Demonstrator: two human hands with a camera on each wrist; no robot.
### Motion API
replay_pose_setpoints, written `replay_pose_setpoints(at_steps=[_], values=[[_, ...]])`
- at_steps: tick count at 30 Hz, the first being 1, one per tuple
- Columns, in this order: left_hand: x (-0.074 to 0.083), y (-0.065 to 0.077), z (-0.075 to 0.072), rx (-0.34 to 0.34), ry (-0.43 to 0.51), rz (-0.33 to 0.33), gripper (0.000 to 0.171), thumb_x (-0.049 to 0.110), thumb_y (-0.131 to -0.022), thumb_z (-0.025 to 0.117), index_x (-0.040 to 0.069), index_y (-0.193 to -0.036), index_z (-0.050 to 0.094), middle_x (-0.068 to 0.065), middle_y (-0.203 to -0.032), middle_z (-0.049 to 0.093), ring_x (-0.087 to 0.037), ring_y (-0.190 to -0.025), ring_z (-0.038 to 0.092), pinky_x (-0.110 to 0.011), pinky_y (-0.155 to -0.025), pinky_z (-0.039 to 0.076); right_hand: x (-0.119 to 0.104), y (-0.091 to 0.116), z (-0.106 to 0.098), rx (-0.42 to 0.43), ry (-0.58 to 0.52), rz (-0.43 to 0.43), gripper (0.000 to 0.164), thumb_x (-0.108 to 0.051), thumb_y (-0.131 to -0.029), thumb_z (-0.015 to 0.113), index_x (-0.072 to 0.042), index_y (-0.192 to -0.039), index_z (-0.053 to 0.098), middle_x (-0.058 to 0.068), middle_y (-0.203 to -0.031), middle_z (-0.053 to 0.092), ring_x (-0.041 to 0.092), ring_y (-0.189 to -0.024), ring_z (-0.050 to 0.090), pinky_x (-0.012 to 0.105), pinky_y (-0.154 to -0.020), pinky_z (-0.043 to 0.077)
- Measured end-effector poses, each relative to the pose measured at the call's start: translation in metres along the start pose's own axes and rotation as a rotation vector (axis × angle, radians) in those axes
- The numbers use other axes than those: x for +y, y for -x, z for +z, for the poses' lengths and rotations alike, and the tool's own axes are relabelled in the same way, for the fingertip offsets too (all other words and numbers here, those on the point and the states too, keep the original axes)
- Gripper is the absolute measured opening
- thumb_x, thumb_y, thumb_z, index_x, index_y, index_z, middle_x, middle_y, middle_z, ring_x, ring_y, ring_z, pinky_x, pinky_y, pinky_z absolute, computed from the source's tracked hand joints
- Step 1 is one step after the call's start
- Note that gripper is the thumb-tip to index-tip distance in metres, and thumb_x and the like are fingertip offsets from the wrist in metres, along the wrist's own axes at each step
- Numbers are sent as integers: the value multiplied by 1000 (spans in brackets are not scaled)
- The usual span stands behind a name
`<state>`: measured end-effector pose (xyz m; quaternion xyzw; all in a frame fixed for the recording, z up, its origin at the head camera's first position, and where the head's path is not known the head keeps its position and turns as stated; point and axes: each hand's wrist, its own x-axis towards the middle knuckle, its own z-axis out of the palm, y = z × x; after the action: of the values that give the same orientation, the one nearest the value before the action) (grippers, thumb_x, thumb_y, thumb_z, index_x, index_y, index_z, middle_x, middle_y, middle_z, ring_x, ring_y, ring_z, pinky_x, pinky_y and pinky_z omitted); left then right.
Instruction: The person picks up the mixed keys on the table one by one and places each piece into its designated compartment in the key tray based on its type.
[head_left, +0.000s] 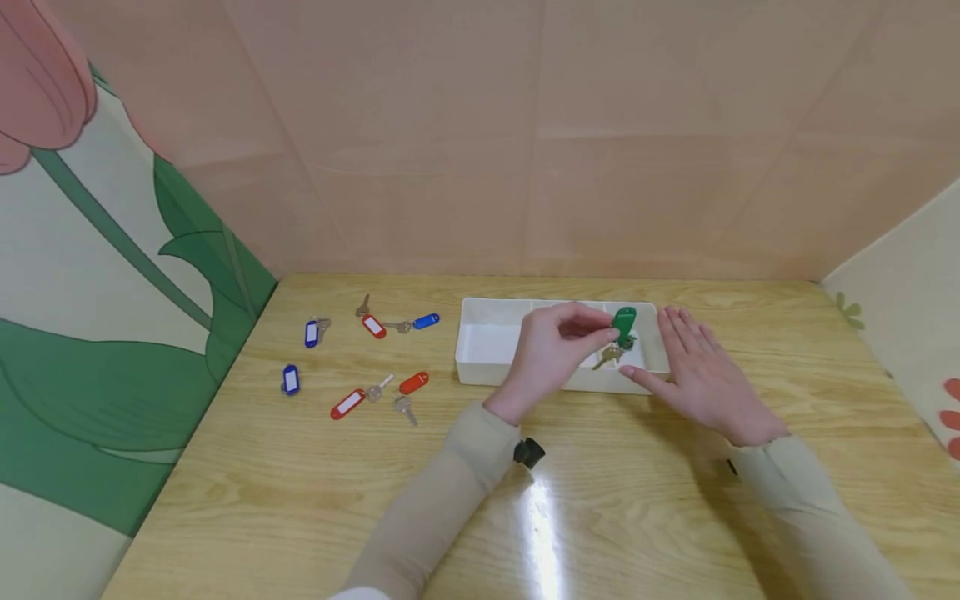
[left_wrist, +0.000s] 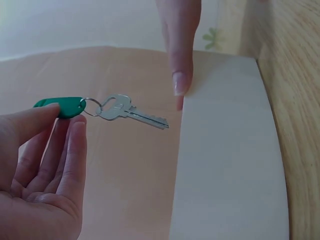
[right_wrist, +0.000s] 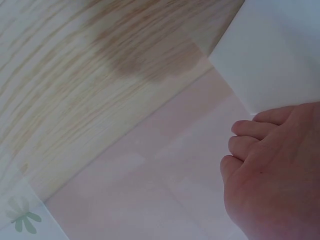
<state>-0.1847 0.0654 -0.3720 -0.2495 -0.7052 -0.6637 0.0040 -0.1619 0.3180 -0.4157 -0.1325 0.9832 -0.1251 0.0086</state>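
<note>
Between thumb and fingertips, my left hand (head_left: pixel 555 348) pinches a green key tag (head_left: pixel 624 323). A silver key (left_wrist: pixel 117 108) hangs from it on a split ring, as the left wrist view shows. The tag is over the right-hand compartment of a white divided tray (head_left: pixel 487 372). My right hand (head_left: pixel 701 383) lies at the tray's right end, its fingers straight along the end wall and its thumb by the front rim. In the right wrist view its fingertips are against the tray's white wall (right_wrist: pixel 270 60). My left hand hides part of the tray's middle.
Left of the tray, tagged keys lie scattered on the wooden table (head_left: pixel 300 483). Among them are a red tag (head_left: pixel 348 404), a plain red tag (head_left: pixel 414 382) and blue tags, one (head_left: pixel 291 379) far left. A pinkish wall (head_left: pixel 420 208) closes off the back.
</note>
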Motion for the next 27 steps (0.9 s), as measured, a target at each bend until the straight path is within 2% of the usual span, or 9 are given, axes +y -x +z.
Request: replay_pose_setpoints(at_steps=[16, 27], values=[[2, -24, 8, 18, -15, -53, 15, 14, -89, 81, 9, -103, 78, 10, -91, 74, -3, -79, 68, -20, -74, 57, -1, 1, -2, 25, -4, -18, 105, -64, -98, 53, 6, -159, 5, 25, -166, 0, 40, -152, -1, 51, -122, -4], [-2, -33, 15, 18, -11, -87, 14, 14, -89, 81, 9, -102, 77, 10, -90, 73, -3, -78, 68, -19, -74, 57, -2, 3, -1, 33, -1, -21, 103, -64, -98, 53, 6, -159, 7, 28, -165, 5, 41, -152, 0, 53, -122, -2]])
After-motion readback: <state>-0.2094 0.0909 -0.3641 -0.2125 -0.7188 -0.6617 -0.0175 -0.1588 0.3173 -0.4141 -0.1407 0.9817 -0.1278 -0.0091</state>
